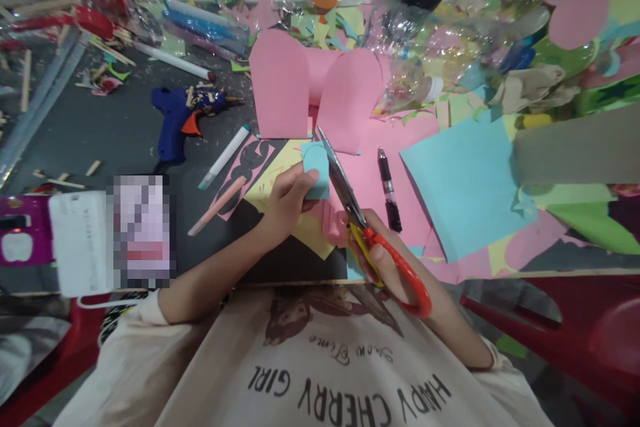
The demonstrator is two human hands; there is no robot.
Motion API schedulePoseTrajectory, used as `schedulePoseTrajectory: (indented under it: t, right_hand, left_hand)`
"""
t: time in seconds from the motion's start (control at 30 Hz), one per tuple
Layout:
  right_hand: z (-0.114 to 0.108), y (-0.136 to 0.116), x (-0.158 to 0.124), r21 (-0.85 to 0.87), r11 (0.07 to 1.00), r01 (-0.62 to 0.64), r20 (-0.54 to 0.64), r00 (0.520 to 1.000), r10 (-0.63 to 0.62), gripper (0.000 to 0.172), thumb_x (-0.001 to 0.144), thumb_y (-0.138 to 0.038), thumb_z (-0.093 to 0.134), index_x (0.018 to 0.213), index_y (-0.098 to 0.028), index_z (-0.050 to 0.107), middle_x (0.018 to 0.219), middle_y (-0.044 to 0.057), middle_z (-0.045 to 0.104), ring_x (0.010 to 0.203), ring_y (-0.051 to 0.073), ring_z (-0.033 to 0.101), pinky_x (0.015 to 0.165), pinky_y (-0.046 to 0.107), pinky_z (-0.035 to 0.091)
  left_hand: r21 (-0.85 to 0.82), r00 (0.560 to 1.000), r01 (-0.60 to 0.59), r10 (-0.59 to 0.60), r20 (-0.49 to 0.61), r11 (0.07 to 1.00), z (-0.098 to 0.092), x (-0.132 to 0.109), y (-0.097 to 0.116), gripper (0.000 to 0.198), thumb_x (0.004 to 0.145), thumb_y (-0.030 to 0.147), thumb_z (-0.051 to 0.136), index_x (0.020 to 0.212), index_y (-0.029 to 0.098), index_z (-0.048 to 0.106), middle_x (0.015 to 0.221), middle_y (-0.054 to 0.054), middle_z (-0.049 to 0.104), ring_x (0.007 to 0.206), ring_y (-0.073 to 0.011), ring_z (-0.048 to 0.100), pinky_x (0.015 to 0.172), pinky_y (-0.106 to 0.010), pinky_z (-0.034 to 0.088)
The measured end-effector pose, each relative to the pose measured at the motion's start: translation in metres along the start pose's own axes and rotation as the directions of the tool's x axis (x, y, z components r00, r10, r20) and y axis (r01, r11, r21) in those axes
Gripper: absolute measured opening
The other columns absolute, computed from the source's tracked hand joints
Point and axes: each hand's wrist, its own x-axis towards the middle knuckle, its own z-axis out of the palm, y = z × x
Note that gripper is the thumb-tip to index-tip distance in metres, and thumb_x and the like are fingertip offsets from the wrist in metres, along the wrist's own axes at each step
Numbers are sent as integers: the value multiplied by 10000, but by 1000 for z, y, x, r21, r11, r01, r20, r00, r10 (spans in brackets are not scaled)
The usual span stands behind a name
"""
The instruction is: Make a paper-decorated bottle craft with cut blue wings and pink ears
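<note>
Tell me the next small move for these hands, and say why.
Probably part the scissors and bring the upper edge of the small blue paper between the blades. The left hand already pinches that paper, the right hand grips the scissors, and the blades lie just to the paper's right, looking nearly closed.

We see moderate, fairly even light, with glare flecking the crinkled clear plastic bottles (400, 30) at one o'clock. Silver-bladed scissors with red-and-yellow handles (356, 213) look slightly soft near centre. Distortion stretches the dim red plastic chair (610, 333) at four o'clock; pixelation masks a pinkish rectangular panel (145, 227) at nine.
</note>
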Motion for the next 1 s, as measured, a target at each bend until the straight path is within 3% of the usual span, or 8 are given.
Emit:
schedulePoseTrajectory:
  t: [0.33, 0.53, 0.7, 0.87, 1.0]
  right_hand:
    - [-6, 1, -2, 35, 999, 11, -28, 1000, -10, 573, 814, -804, 419, 922, -242, 429, 673, -67, 377, 496, 71, 308, 427, 249, 253]
    - [-7, 6, -4, 22, 1000, -10, -24, 1000, 10, 600, 799, -821, 415, 978, -248, 428, 638, -78, 363, 466, 73, 293, 406, 249, 240]
    - [-8, 8, -4, 2, 1000, 7, -35, 999, -7, 593, 805, -818, 410, 957, -245, 434, 632, -76, 361, 472, 74, 286, 417, 253, 226]
    - [-9, 8, -5, 15, 1000, -1, -19, 1000, 1, 594, 811, -808, 418, 995, -243, 439, 602, -85, 335, 458, 73, 255, 407, 258, 191]
    - [-8, 7, -5, 42, 999, 1, -24, 1000, 0, 587, 810, -801, 437, 979, -239, 442, 608, -83, 340, 458, 69, 260, 403, 255, 193]
  left_hand:
    - [60, 999, -41, 39, 36, 997, -8, 6, 0, 371, 765, 390, 596, 551, 205, 356, 468, 90, 280, 393, -31, 202, 372, -183, 170]
    - [58, 998, -51, 48, 42, 997, -8, 7, 0, 343, 760, 362, 582, 544, 204, 367, 441, 95, 288, 366, -27, 213, 364, -185, 183]
    - [69, 1000, -15, 16, -3, 998, -9, 7, 1, 341, 746, 398, 590, 566, 207, 373, 442, 93, 309, 352, -23, 222, 356, -184, 163]
    - [107, 992, 54, -41, -118, 993, -9, 10, 5, 277, 685, 369, 582, 579, 208, 383, 442, 92, 334, 346, -21, 228, 357, -177, 164]
    - [80, 991, 52, -41, -130, 995, -10, 10, 7, 276, 678, 379, 591, 584, 207, 397, 440, 91, 345, 344, -23, 239, 361, -179, 166]
